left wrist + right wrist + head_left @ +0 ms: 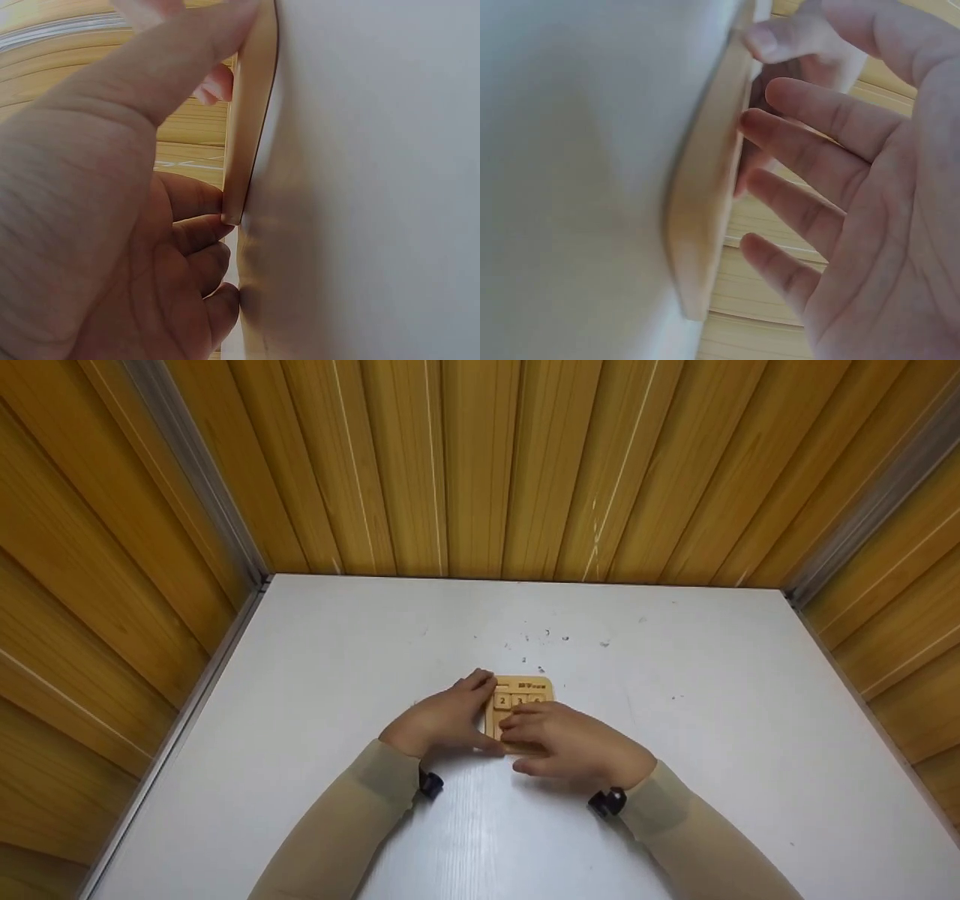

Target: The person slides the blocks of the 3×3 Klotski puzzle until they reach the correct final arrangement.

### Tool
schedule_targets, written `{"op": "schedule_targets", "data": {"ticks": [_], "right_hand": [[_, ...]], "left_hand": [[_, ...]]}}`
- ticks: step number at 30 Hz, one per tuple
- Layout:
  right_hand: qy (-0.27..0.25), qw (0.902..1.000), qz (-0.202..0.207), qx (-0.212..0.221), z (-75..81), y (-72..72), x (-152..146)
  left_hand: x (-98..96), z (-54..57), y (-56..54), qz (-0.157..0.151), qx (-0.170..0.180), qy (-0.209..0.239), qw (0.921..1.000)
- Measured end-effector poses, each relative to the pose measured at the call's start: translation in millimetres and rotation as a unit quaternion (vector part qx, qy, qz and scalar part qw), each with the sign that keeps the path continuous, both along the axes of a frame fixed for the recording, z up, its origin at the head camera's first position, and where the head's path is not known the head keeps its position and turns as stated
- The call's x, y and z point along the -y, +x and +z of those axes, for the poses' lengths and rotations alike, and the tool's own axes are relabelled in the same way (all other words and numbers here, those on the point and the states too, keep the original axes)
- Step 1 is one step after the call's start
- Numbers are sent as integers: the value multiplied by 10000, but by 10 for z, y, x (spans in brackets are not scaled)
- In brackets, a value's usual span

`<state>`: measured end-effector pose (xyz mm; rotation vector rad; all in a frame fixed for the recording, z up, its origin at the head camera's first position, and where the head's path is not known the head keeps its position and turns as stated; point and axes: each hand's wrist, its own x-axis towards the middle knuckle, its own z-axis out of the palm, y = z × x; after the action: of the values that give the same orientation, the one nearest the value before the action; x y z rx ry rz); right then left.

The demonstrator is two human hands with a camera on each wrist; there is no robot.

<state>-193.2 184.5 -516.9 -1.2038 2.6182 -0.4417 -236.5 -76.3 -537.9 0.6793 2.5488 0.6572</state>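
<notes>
A wooden number sliding puzzle [534, 682] lies flat on the white table, with tiles marked 2 and 3 showing in its top row. My left hand [450, 716] grips its left side, the thumb at the near edge and the fingers by the far left corner. In the left wrist view, fingertips press the side of the wooden frame [251, 112]. Over the lower part of the puzzle is my right hand [574, 741], its fingers spread and fairly straight, hiding most of the lower tiles. The right wrist view has a fingertip right at the puzzle's top face, beside its edge [701, 202].
The white table [262, 810] has small dark marks and specks [566, 638] beyond the puzzle. Yellow wood-plank walls [480, 472] stand behind and on both sides, with metal strips in the corners. Each wrist wears a small black device [607, 802].
</notes>
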Motion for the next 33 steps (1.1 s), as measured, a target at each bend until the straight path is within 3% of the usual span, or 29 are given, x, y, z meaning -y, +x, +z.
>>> {"op": "schedule_targets", "data": {"ticks": [10,19,33], "right_hand": [[148,9999,85,-29,-62,84,-69],[63,9998,129,-128,-24,60,-68],[109,9999,-51,30,-36,63,-81]], "left_hand": [[-20,-1,13,-78,-60,14,10000],[-5,-10,5,109,120,49,9999],[-1,-8,3,51,129,29,9999]]}}
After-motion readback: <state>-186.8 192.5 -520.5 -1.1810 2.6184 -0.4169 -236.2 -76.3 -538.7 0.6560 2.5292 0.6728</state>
